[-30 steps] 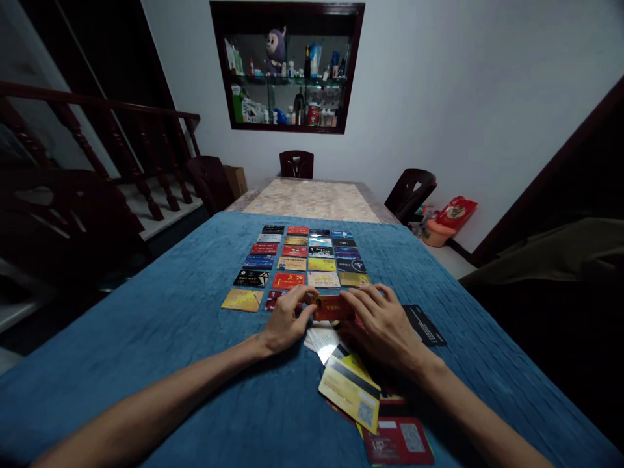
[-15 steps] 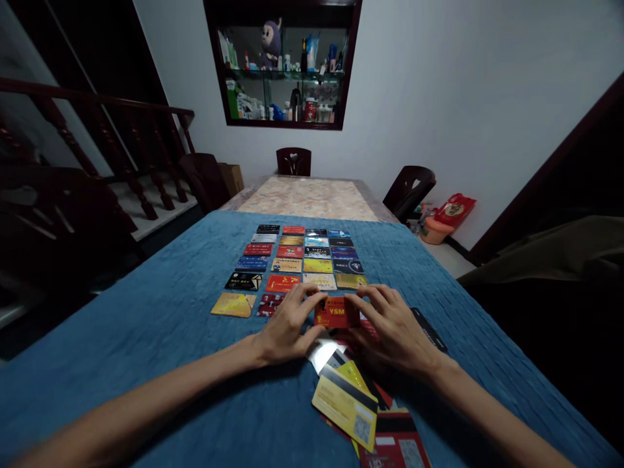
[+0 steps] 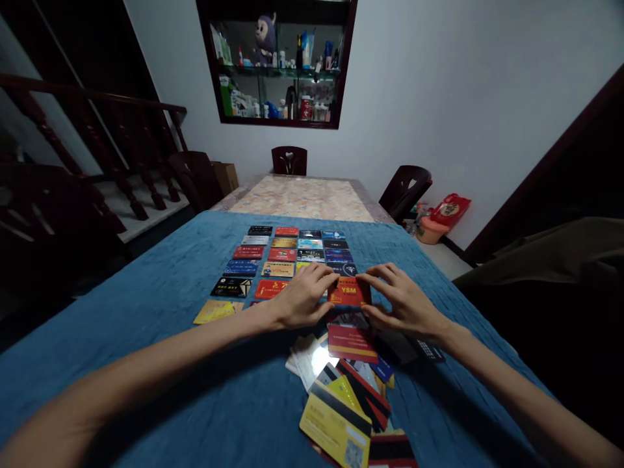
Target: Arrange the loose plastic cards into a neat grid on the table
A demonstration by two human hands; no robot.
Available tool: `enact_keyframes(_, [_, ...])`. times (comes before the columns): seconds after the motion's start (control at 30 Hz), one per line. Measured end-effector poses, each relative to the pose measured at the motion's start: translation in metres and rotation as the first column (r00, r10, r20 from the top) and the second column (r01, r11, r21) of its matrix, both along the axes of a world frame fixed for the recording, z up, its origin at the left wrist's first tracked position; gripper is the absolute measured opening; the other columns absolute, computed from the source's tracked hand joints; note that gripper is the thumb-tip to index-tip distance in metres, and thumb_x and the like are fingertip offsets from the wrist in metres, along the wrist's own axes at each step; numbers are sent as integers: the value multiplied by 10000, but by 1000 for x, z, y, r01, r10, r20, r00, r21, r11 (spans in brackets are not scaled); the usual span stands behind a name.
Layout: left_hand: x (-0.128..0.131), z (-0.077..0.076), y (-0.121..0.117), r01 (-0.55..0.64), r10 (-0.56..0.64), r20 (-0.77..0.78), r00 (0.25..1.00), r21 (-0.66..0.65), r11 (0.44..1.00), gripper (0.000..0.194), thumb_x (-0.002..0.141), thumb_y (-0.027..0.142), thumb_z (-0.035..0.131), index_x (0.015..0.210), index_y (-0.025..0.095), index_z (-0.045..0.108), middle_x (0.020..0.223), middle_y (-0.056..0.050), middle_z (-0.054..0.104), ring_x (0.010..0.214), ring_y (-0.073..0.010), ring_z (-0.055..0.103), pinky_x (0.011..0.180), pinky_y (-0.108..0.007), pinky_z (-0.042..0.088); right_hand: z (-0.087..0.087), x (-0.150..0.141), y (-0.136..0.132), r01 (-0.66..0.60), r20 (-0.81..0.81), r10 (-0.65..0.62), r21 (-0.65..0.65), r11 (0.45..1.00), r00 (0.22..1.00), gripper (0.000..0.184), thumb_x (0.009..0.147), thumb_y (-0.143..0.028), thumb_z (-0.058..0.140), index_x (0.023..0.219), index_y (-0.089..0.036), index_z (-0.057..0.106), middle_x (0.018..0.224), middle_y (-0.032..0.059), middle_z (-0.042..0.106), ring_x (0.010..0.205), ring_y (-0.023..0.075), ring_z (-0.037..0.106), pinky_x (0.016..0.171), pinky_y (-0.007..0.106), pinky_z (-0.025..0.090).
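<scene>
Between both hands is a red card [image 3: 349, 291] with yellow "YSM" lettering, tilted so its printed side faces me. My left hand [image 3: 308, 296] pinches its left edge with thumb and fingers. On its right edge my right hand [image 3: 407, 300] has the same kind of grip. Beyond them, cards lie in rows and columns, among them a black card [image 3: 231, 286] and a gold card [image 3: 218, 311]. My left hand and forearm cover part of the nearest rows. Below the held card is a loose, overlapping pile with a yellow card [image 3: 336, 419] and a red card [image 3: 353, 343].
A blue cloth [image 3: 160, 312] covers the near part of the table. A dark object with keys [image 3: 431, 351] lies beside my right wrist. Dark chairs [image 3: 407, 192] stand around the table, and a railing [image 3: 97, 94] runs along the left.
Both hands have moved away from me and slightly right with the red card, over the near rows. More of the loose pile now shows beneath them.
</scene>
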State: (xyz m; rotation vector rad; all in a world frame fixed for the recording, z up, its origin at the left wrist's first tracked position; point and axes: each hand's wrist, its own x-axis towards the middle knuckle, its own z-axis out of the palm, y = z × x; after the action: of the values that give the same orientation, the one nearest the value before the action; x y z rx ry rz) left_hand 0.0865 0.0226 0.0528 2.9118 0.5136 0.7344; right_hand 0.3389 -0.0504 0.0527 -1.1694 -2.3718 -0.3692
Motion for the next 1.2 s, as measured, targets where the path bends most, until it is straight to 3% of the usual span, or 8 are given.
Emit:
enact_keyframes(0.27, [43, 3, 41, -20, 22, -119, 993, 21, 1000, 387, 824, 224, 626, 1196, 135, 568, 1204, -134, 604, 1107, -281, 508, 959, -431, 453, -6, 40, 38, 40, 12, -39, -69, 997, 999, 447, 930, -414, 541, 1328, -212, 572, 1100, 137, 620, 955, 274, 539, 807, 440, 498])
enact_keyframes(0.53, [95, -8, 92, -77, 74, -138, 988, -14, 997, 240, 817, 221, 610, 1045, 150, 635, 1148, -100, 646, 1103, -269, 522, 967, -400, 457, -18, 83, 88, 131, 50, -126, -135, 982, 991, 419, 923, -432, 544, 1239, -173, 638, 1123, 150, 638, 964, 286, 548, 839, 442, 488])
enact_keyframes(0.87, [150, -16, 164, -283, 259, -164, 952, -143, 948, 401, 775, 246, 626, 1163, 152, 667, 1182, -89, 687, 1128, -281, 564, 973, -361, 465, -30, 126, 176, 301, 80, -290, -240, 923, 954, 386, 882, -357, 603, 1222, -188, 668, 1216, 127, 654, 1064, 280, 556, 923, 415, 442])
enact_keyframes(1.2, [178, -21, 203, -408, 366, -223, 903, -181, 895, 413, 757, 271, 645, 1154, 164, 682, 1077, -78, 699, 1172, -306, 524, 960, -383, 457, -43, 142, 231, 368, 69, -365, -299, 881, 929, 334, 839, -291, 624, 1141, -178, 713, 1197, 125, 678, 1068, 267, 586, 943, 368, 420])
